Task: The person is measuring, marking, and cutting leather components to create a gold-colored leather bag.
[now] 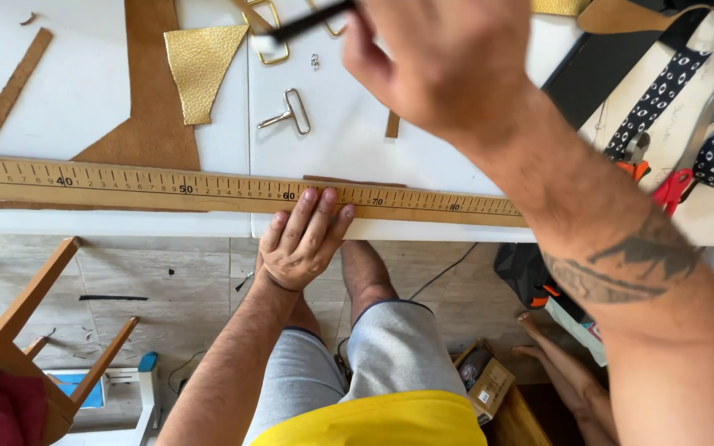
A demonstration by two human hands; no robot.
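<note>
Left hand (301, 241) flat, fingers spread open, pressing the ruler (208, 192) down; right hand (444, 58) pinches what looks like a black pen (307, 22).

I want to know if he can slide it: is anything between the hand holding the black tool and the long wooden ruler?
Nothing visible. The right hand holds the black tool above bare white table; only a metal buckle lies left of it. The left hand presses the ruler.

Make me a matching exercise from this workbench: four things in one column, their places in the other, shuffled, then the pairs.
1. long wooden ruler
2. gold textured leather scrap
3. thin black tool
4. silver metal buckle

A. in the right hand grip
B. lying loose on the white table
C. pressed flat under the left hand
D. lying on the brown leather sheet

Pairs: 1-C, 2-D, 3-A, 4-B
</note>
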